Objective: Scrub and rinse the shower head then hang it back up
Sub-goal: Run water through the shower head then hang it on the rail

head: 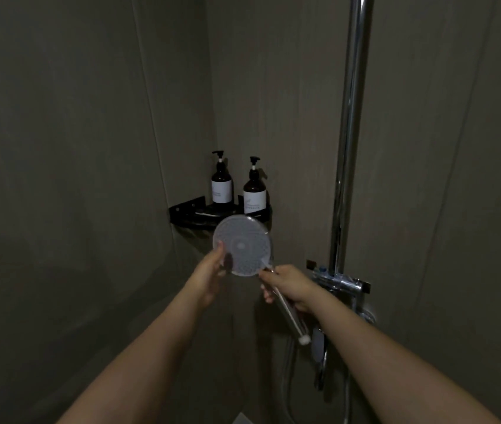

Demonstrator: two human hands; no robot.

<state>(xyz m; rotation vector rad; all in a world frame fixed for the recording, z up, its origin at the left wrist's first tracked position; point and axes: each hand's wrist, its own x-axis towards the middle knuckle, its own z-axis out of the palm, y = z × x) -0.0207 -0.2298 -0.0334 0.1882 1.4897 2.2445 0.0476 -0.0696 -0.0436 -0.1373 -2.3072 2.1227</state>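
While right hand (292, 287) grips shower head (242, 244), left hand (209, 275) touches rim.

Dim grey walls (75, 148), black corner shelf (188, 214), possibly tiled

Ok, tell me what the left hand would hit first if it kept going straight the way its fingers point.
The left hand already touches the shower head at its left rim. Beyond that rim, its fingers point toward the black corner shelf and the pump bottles. The shelf likely comes first, though depth is unclear.

Pale dotted shower head (242, 244), 2 brown bottles (222, 182) w/ white labels, black shelf (188, 213)
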